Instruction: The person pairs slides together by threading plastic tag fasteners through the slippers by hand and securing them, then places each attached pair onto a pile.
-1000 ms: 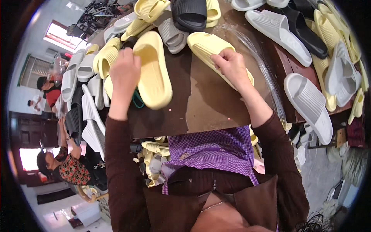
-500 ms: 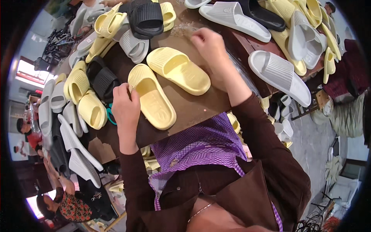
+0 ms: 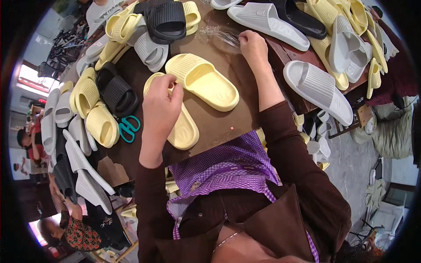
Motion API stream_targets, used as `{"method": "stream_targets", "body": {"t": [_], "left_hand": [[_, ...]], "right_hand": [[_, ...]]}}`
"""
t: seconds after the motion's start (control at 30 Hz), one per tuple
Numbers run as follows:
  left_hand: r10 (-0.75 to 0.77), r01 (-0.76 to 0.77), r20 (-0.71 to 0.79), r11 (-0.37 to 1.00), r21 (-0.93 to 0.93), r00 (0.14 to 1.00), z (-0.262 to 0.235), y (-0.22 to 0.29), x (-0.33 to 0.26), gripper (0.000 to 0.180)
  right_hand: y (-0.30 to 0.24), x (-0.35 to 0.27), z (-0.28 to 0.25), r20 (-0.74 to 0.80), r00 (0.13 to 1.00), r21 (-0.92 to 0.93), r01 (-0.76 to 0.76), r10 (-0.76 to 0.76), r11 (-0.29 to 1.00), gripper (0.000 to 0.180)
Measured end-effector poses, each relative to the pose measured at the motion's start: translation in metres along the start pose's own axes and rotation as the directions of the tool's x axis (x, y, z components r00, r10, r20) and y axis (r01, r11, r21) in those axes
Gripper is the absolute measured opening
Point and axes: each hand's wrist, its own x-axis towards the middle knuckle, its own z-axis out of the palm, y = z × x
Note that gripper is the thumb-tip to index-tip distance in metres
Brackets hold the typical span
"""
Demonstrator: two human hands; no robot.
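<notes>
A pair of yellow slippers lies in front of me: the left slipper (image 3: 184, 133) partly covered by my hand, the right slipper (image 3: 215, 92) in full view. Over the left slipper's strap is my left hand (image 3: 161, 105), its fingers curled and thumb close to them; what they hold, if anything, is hidden. Beyond the right slipper, my right hand (image 3: 254, 49) pinches at a small heap of thin clear plastic strands (image 3: 222, 36). Teal-handled scissors (image 3: 130, 128) lie left of my left hand, partly under a black slipper (image 3: 116, 91).
Yellow, grey and black slippers crowd the left side of the brown table (image 3: 210, 131). More are piled at the far right, with a single grey slipper (image 3: 316, 90) nearer me. Another person (image 3: 81, 232) is at the lower left.
My left hand has moved right, from beside the left slipper to over its strap, uncovering the scissors. My right hand has shifted slightly right, with the clear strands now reaching its fingers.
</notes>
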Motion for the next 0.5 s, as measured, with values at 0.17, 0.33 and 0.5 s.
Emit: {"method": "stream_targets", "body": {"t": [0.17, 0.33, 0.5], "left_hand": [[0.168, -0.170, 0.040, 0.984, 0.054, 0.985, 0.033, 0.007, 0.038, 0.014], [0.271, -0.275, 0.131, 0.961, 0.013, 0.954, 0.075, 0.007, 0.090, 0.017], [0.219, -0.217, 0.112, 0.976, -0.031, 0.969, 0.120, -0.004, 0.123, 0.020]], "right_hand": [[-0.007, -0.003, -0.013, -0.014, 0.999, 0.051, -0.040, 0.040, 0.998, 0.015], [-0.004, -0.002, -0.014, -0.039, 0.998, 0.104, -0.053, 0.058, 0.993, 0.015], [-0.008, 0.002, -0.016, -0.065, 0.995, 0.307, -0.048, 0.071, 0.950, 0.014]]}}
